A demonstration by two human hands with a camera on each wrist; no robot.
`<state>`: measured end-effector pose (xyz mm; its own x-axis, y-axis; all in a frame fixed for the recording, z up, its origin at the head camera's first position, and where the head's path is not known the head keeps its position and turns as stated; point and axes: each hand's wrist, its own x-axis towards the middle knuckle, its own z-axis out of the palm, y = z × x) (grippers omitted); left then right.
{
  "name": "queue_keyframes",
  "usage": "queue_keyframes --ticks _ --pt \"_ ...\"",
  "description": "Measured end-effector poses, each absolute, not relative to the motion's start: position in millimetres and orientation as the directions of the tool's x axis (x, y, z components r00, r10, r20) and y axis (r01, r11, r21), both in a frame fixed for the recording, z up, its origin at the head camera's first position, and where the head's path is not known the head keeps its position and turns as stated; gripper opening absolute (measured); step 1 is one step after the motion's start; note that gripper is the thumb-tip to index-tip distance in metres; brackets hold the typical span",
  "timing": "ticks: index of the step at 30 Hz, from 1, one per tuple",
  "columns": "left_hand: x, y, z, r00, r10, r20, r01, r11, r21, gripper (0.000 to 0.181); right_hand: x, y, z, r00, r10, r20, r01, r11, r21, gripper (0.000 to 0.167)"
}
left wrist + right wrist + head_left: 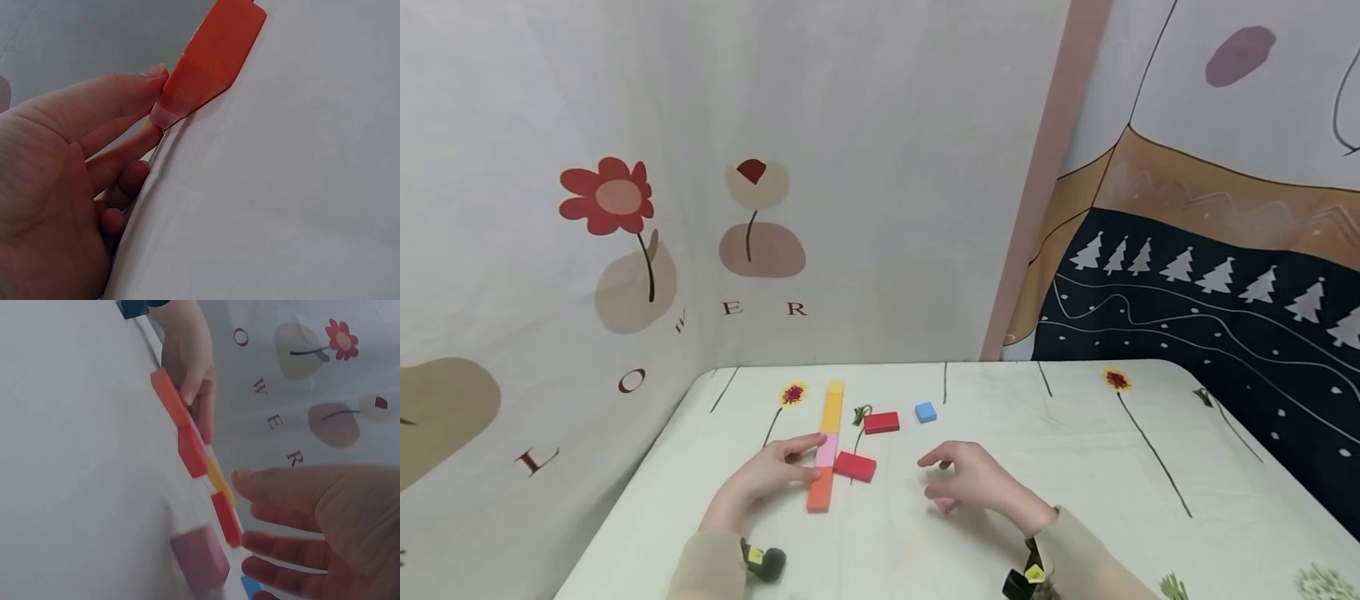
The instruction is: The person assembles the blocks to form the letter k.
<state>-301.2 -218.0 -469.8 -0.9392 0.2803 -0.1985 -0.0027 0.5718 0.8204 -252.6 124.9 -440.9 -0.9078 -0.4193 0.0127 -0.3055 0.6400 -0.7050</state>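
Observation:
A straight row of flat blocks lies on the table, with an orange block (820, 492) nearest me, a pink block (827, 450) in the middle and a yellow block (832, 412) at the far end. My left hand (765, 475) touches the row's left side near the pink block, thumb and fingers extended. To the right, my right hand (973, 479) hovers with its fingers parted and nothing between them. Partly hidden below it is another pink block (201, 559), which stands apart from the fingers in the right wrist view.
One red block (855, 467) lies against or very close to the row's right side. A second red block (882, 422) lies farther back, with a small blue block (926, 412) to its right. The white tablecloth (1075, 467) has printed flowers, and patterned curtains stand behind the table.

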Motion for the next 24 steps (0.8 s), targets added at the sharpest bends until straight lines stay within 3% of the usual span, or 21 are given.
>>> queue_keyframes --ticks 9,24 --pt "-300.3 -218.8 -468.7 -0.939 0.285 -0.192 0.008 0.578 0.816 0.06 -252.1 148.4 -450.2 -0.886 -0.463 0.023 -0.324 0.584 -0.744 0.042" --pt "-300.4 -218.3 -469.0 -0.939 0.265 -0.217 -0.027 0.574 0.818 0.06 -250.6 156.0 -455.1 -0.847 -0.531 0.005 -0.379 0.598 -0.706 0.038"
